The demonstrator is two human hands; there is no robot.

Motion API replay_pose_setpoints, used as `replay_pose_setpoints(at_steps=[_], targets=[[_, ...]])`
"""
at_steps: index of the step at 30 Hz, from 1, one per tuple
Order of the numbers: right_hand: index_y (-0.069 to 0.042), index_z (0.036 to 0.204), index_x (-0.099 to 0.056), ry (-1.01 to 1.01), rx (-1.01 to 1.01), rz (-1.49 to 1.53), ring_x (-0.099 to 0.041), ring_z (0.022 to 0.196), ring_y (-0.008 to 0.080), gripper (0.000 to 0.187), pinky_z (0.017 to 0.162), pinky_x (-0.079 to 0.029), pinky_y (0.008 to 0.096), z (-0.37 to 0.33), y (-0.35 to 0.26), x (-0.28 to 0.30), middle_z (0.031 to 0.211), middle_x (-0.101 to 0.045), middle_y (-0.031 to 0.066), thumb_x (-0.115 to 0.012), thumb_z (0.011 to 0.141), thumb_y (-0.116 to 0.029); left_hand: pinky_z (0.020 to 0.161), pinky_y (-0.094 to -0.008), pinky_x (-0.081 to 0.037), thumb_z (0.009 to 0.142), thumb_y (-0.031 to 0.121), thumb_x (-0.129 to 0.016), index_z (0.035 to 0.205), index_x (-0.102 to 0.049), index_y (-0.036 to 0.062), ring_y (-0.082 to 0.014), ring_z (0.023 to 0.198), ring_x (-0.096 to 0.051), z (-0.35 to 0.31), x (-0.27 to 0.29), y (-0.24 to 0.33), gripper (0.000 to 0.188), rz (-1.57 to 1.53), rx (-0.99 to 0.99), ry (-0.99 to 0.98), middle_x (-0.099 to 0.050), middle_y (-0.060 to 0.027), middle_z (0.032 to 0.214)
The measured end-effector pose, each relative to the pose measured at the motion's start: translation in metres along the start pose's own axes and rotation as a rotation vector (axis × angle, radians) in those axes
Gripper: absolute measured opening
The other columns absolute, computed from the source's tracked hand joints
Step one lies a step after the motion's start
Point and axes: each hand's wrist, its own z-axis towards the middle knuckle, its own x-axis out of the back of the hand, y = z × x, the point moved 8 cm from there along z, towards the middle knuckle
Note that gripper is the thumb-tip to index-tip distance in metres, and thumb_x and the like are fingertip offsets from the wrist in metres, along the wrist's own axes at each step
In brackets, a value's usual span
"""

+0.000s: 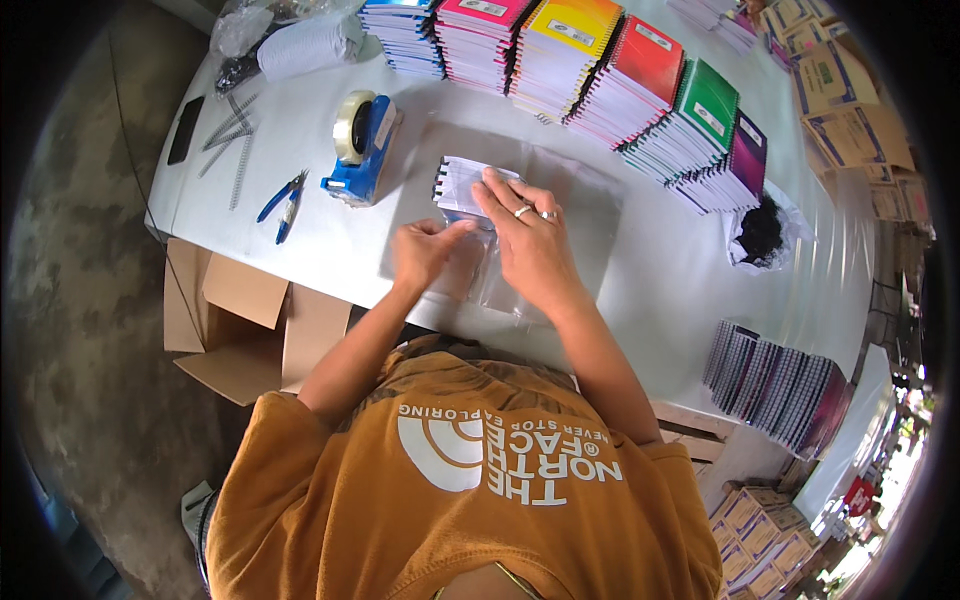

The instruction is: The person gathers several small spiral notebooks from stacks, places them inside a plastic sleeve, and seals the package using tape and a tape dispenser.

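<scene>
A small stack of spiral notebooks with black binding along its left side lies on the table in front of me. Clear plastic bags lie under and around it. My right hand rests on the stack's right part, its fingers stretched out together and rings on two of them. At the stack's near left corner, my left hand has curled fingers, with the thumb pointing at the near edge. Its fingers appear pinched on the clear plastic; the exact grip is partly hidden.
A blue tape dispenser, blue-handled pliers, loose wire spirals and a black phone lie to the left. Colourful notebook stacks curve along the far side. More notebooks stand right; an open carton sits below the table's left edge.
</scene>
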Motion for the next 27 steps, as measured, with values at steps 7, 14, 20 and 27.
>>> replay_pose_setpoints(at_steps=[7,14,20,27], targets=[[-0.01,0.125,-0.047,-0.063,-0.302,-0.05,-0.055,0.104,0.0311,0.062,0.089,-0.041,0.0393,0.027,0.022,-0.003,0.114,-0.059,0.0129,-0.072,0.069,-0.02,0.088,-0.0414,-0.045,0.065,0.034,-0.08,0.127,-0.048,0.0067,-0.0323,0.11,-0.053,0.02,0.015,0.076,0.075,0.55,-0.594,0.007,-0.056,-0.0178,0.12],[-0.006,0.123,-0.05,0.275,-0.498,0.445,-0.055,0.104,0.0317,0.064,0.092,-0.043,0.0387,-0.096,0.035,0.177,0.113,-0.057,0.0149,-0.074,0.064,-0.011,0.069,-0.0285,-0.044,0.056,0.007,-0.085,0.118,-0.058,0.0061,-0.012,0.083,-0.056,-0.065,-0.064,0.209,0.068,0.458,-0.631,-1.001,-0.063,-0.0051,0.107],[-0.01,0.123,-0.051,0.723,-0.475,-0.591,-0.048,0.117,0.029,0.064,0.099,-0.039,0.0396,-0.213,-0.027,0.38,0.124,-0.053,0.0098,-0.065,0.062,0.003,0.091,-0.0384,-0.043,0.054,0.004,-0.078,0.115,-0.061,0.012,-0.0296,0.107,-0.056,-0.277,-0.153,0.417,0.063,-0.095,-1.979,-0.652,-0.061,-0.0076,0.115],[-0.016,0.127,-0.052,0.621,-0.849,-0.913,-0.04,0.128,0.029,0.05,0.106,-0.028,0.0392,-0.38,0.086,0.518,0.133,-0.05,0.0079,-0.063,0.078,-0.013,0.092,-0.0376,-0.04,0.058,0.023,-0.084,0.115,-0.061,0.0144,-0.0277,0.111,-0.051,-0.395,-0.298,0.411,0.061,-0.244,-2.139,-0.685,-0.052,-0.0062,0.112]])
